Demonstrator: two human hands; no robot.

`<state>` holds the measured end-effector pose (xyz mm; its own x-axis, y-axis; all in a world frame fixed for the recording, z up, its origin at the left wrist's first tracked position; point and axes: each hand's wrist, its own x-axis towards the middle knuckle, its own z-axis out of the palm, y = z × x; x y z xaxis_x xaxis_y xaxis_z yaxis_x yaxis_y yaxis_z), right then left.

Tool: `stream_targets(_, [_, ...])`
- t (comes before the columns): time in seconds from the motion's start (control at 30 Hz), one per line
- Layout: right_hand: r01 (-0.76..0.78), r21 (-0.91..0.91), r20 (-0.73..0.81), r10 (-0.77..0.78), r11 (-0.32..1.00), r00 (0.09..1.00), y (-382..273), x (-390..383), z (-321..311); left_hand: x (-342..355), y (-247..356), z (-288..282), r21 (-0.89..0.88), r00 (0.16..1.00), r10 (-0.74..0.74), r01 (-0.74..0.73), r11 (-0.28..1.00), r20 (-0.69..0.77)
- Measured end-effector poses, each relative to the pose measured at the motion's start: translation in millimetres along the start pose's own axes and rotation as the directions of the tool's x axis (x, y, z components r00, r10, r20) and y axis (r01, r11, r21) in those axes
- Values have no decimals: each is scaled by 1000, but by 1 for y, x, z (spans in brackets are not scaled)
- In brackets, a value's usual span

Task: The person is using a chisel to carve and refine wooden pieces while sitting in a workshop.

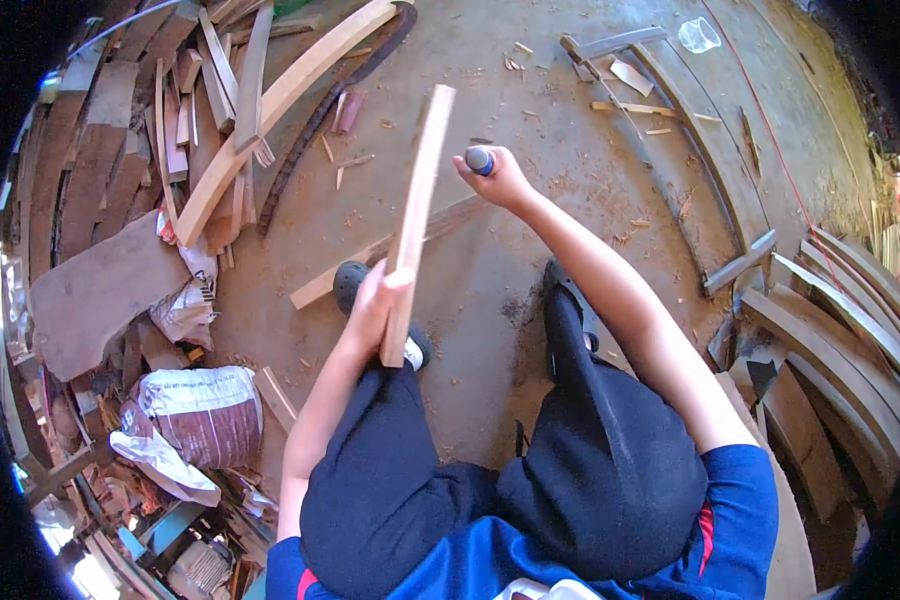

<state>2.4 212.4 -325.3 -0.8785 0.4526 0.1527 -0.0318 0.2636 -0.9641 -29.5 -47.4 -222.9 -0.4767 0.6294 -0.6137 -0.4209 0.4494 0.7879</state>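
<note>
My left hand (372,305) is closed around the lower part of a pale, slightly curved wooden bar (423,185). The bar's lower end is by my left knee, and its upper end points away from me. To the right of it, my right hand (502,182) grips a tool by its handle, whose round blue-grey butt (480,160) faces up. The rest of that tool is mostly hidden by the hand, so its kind cannot be told. On the floor beneath, a wooden plank (320,288) runs slantwise behind the bar, near my left shoe.
Wood offcuts and a long curved beam (300,85) lie at the left, above a full sack (202,425). A wooden frame (692,150) lies at the far right, with stacked curved pieces (820,340) nearer. A clear plastic cup (699,36), a red cord (770,120) and shavings are on the floor.
</note>
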Motion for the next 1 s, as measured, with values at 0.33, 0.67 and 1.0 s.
stream_targets(0.33, [-167,151,-159,190,974,969,11,-10,-20,19,-19,-31,-618,867,-424,488,617,262])
stream_targets(0.67, [-457,249,-26,477,854,878,-8,-85,-28,9,-18,-17,-430,895,-332,437,790,298])
stream_targets(1.0, [-224,356,-230,317,907,920,-35,-50,-37,9,-19,-25,-513,886,-338,461,724,318])
